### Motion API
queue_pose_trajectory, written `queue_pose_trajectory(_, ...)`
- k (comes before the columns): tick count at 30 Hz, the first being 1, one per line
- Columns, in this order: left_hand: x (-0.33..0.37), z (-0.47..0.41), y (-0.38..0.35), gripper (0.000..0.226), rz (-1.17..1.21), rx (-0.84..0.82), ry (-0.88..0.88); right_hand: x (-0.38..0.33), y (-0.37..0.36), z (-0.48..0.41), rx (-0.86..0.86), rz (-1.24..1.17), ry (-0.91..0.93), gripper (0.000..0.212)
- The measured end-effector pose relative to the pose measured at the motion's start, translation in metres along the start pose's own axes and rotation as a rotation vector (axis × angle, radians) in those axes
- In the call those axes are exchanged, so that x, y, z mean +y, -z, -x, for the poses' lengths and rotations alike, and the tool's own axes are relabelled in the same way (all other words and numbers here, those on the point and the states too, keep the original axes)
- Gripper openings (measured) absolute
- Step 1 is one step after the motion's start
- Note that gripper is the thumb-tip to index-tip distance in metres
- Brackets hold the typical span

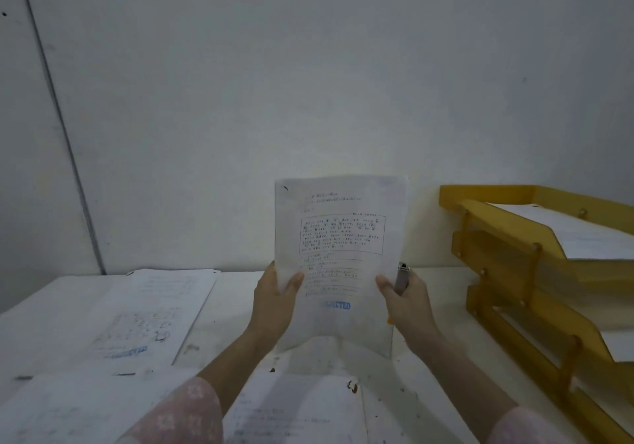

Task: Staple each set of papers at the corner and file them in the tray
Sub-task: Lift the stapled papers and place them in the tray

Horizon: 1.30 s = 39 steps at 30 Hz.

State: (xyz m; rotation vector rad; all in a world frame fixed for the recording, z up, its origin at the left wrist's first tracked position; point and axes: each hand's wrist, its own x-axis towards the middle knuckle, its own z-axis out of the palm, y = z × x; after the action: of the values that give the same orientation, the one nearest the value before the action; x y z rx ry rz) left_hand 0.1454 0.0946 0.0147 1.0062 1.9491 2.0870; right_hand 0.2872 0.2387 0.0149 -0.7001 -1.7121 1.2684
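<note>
My left hand (274, 301) and right hand (408, 301) pinch a white printed paper set (338, 237) — right also grips a grey stapler (402, 277); yellow plastic tray (507, 237) part-filled, loose white sheets (147, 316) unfiled.

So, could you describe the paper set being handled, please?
Left of the yellow stacked tray, above the white table, the left hand and right hand hold one paper set upright. Unlike the sheets lying flat, it alone is lifted off the table.
</note>
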Motion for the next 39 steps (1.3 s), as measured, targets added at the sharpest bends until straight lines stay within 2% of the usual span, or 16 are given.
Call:
queue_pose_trajectory(2, 0.003, -0.001, 0.002, 0.024, -0.003, 0.001, 0.004, -0.002, -0.002, 0.003, 0.008, 0.001, 0.012, 0.006)
queue_pose_trajectory(4, 0.01, -0.003, 0.005, 0.025, 0.01, -0.009, -0.008, -0.011, -0.001, 0.005, 0.021, -0.013, 0.065, 0.02)
queue_pose_trajectory(7, 0.022, -0.005, 0.009, 0.022, 0.042, -0.015, -0.044, -0.024, 0.003, 0.005, 0.024, -0.032, 0.134, 0.028)
queue_pose_trajectory(13, 0.009, 0.01, 0.016, 0.022, 0.018, -0.05, -0.001, -0.005, 0.006, 0.013, -0.052, -0.007, 0.085, 0.014)
queue_pose_trajectory(17, 0.006, 0.016, 0.018, 0.02, 0.038, -0.062, 0.024, 0.005, 0.014, 0.011, -0.083, 0.132, 0.05, 0.012)
queue_pose_trajectory(20, 0.009, 0.014, 0.019, 0.02, 0.041, -0.1, 0.041, -0.014, 0.027, -0.001, 0.04, 0.16, 0.077, 0.028)
queue_pose_trajectory(24, 0.007, 0.016, 0.019, 0.019, 0.028, -0.143, 0.023, -0.075, 0.05, -0.017, 0.369, -0.078, 0.285, 0.039)
queue_pose_trajectory(26, 0.007, 0.017, 0.019, 0.019, 0.022, -0.153, 0.015, -0.11, 0.057, -0.022, 0.448, -0.161, 0.393, 0.046)
queue_pose_trajectory(30, 0.008, 0.02, 0.017, 0.02, 0.011, -0.164, 0.011, -0.167, 0.041, -0.033, 0.293, -0.235, 0.395, 0.051)
queue_pose_trajectory(36, 0.009, 0.025, 0.014, 0.019, 0.057, -0.161, 0.005, -0.201, -0.023, -0.043, 0.065, 0.004, 0.353, 0.049)
queue_pose_trajectory(39, 0.007, 0.026, 0.013, 0.02, 0.052, -0.144, 0.017, -0.207, -0.048, -0.051, 0.058, 0.037, 0.332, 0.049)
